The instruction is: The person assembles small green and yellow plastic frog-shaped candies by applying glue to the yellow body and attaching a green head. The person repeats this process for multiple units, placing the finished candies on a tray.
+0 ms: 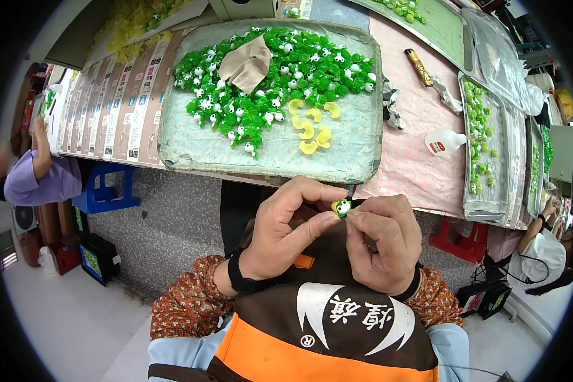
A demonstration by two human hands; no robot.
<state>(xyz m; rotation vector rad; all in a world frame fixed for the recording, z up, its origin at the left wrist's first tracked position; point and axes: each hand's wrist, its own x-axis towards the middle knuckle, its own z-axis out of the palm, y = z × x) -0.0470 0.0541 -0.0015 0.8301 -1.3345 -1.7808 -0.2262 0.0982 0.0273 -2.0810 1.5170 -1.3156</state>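
My left hand [280, 223] pinches a small green figure piece [342, 208] with white bulging eyes and a bit of yellow, just off the table's front edge. The thumb and fingers of my right hand [388, 239] close on its other side. Beyond them, a shallow tray [210, 167] holds a heap of similar green pieces [318, 60] with white eyes. Several curved yellow pieces [307, 130] lie apart on the tray's near right part. A beige cloth scrap [245, 65] rests on top of the heap.
Right of the tray are a white bottle [444, 142], a black-and-gold tube [418, 67] and a dark crumpled rag [391, 105]. Another tray [490, 209] with green pieces stands farther right. A blue stool [105, 191] and a person [41, 175] are at left, another person [538, 254] at right.
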